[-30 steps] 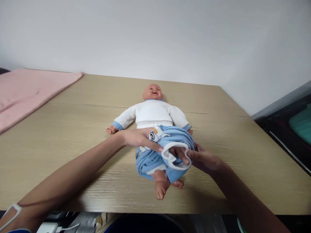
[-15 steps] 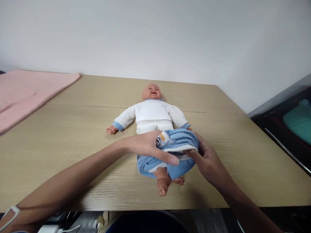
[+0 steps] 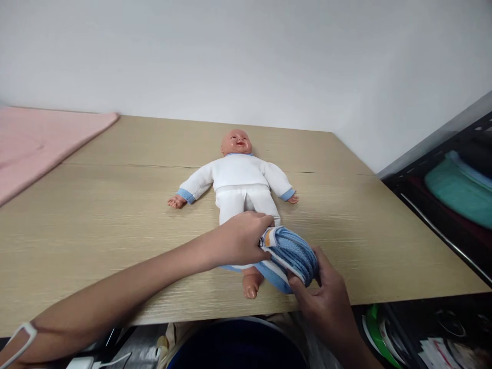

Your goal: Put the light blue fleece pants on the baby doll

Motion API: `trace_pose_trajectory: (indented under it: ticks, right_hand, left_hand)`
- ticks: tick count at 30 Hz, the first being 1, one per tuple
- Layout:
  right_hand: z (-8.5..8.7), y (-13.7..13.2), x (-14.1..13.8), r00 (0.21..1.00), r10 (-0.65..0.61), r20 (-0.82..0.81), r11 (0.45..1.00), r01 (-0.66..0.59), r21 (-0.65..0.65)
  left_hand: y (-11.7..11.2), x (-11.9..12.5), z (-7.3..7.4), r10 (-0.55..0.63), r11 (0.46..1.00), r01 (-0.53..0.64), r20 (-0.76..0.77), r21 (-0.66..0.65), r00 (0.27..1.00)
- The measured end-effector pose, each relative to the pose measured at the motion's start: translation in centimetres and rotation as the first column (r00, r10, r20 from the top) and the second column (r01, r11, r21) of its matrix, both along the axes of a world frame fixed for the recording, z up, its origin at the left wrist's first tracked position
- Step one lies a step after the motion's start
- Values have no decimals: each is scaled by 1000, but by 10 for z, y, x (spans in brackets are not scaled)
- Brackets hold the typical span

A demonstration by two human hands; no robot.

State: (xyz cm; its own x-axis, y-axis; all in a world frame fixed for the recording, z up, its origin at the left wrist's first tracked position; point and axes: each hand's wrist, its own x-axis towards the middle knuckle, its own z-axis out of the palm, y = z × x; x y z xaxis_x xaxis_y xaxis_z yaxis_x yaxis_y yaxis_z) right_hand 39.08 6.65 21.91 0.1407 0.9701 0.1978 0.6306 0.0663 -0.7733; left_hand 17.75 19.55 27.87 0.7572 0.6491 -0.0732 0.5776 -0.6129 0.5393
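A baby doll point(image 3: 241, 170) in a white top and white trousers lies on its back, head toward the wall and legs toward me. A gathered blue terry-cloth garment point(image 3: 294, 251) with white edging and a small patch is bunched at its lower legs. My left hand point(image 3: 246, 241) is closed on the patch end, over the doll's shin. At the other end, my right hand point(image 3: 321, 287) grips the folds between thumb and fingers. One doll foot point(image 3: 251, 284) shows below my left hand; the other is hidden.
The wooden table point(image 3: 126, 205) reaches to a white wall. A pink cloth point(image 3: 46, 138) lies at the far left. On the right stands a dark rack point(image 3: 442, 225) with a teal item point(image 3: 457, 189) on it. Below the table edge, a green round object point(image 3: 374, 328) shows.
Both hands have moved lower, and the gathered garment has shifted right and toward me. More of the white trousers now shows. My left thumb, earlier stretched out, is now closed on the cloth.
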Motion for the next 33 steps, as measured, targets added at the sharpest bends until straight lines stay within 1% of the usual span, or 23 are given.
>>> trace_pose_trajectory:
  ticks: [2,3,4,7,9,11,13,16,17,18,22,24,27,30,32,33]
  right_hand:
    - [-5,-5,4,988,-70,140,991,53,119]
    - [-6,-6,6,979,-94,181,988,69,142]
    - [-7,-7,7,973,-105,204,988,78,136]
    - [-9,-11,6,973,-77,217,997,74,24]
    - [-12,-13,4,978,-36,206,998,47,-47]
    - [-17,-16,1,978,0,209,997,17,-78]
    - [-24,-18,-2,970,-13,244,999,24,-43]
    - [-32,-22,-3,954,-104,280,992,79,98]
    - [-33,-23,-3,958,-120,260,989,92,117]
    - [-33,-23,-3,966,-125,225,989,103,105]
    - [-32,-20,-2,995,-97,5,990,97,-99]
    - [-35,-15,-2,988,-89,-128,989,73,-127]
    - [-38,-6,-6,950,-75,-304,991,36,-132]
    - [-37,-1,-11,913,-25,-406,983,-52,-177]
    - [-35,-1,-15,867,14,-499,972,-128,-196]
    - [-35,-1,-16,836,17,-549,972,-142,-186]
  left_hand:
    - [-4,2,1,-5,1000,8,-109,21,994]
    - [-6,4,2,-7,1000,11,-149,25,989]
    - [-7,5,2,-8,999,14,-178,29,984]
    - [-8,8,4,-17,999,27,-230,39,973]
    - [-8,8,5,-29,999,39,-259,36,966]
    - [-9,8,6,-42,998,51,-284,24,958]
    - [-11,7,6,-61,998,65,-309,5,949]
    - [-14,7,2,-76,997,79,-337,-6,938]
    - [-15,8,0,-75,997,79,-335,-2,939]
    - [-15,8,-2,-74,997,78,-324,1,943]
    - [-12,5,-7,-66,998,61,-219,-28,973]
    - [-8,2,-9,-48,997,39,-144,-65,988]
    - [0,-4,-14,-50,987,49,1,-152,999]
    - [9,-9,-19,-28,962,68,152,-266,988]
    - [13,-11,-21,8,940,67,218,-335,976]
    - [14,-12,-21,23,931,65,235,-360,972]
